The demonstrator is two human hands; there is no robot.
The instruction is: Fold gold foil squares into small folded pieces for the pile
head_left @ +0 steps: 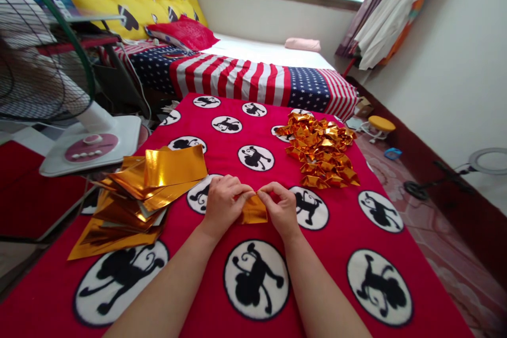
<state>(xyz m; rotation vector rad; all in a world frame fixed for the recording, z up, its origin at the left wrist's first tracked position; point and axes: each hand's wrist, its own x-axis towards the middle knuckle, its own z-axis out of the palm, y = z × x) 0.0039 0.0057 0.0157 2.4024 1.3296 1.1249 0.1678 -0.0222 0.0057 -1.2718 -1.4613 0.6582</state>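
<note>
A small sheet of gold foil paper (254,211) is pinched at its far edge between my two hands, over the middle of the red cloth. My left hand (226,202) grips it with thumb and forefinger, and my right hand (280,205) does the same just beside it, the fingertips nearly meeting. Left of my hands lies a loose, fanned stack of flat gold foil sheets (176,166). Off to the right sits a heap of folded gold foil pieces (322,150). Part of the held sheet is hidden behind my fingers.
The red cloth with monkey prints (198,285) covers the table. An electric fan (93,140) stands close at the left edge. Beyond the table is a bed with a striped and starred cover (237,76). A yellow stool (381,123) is on the floor at right.
</note>
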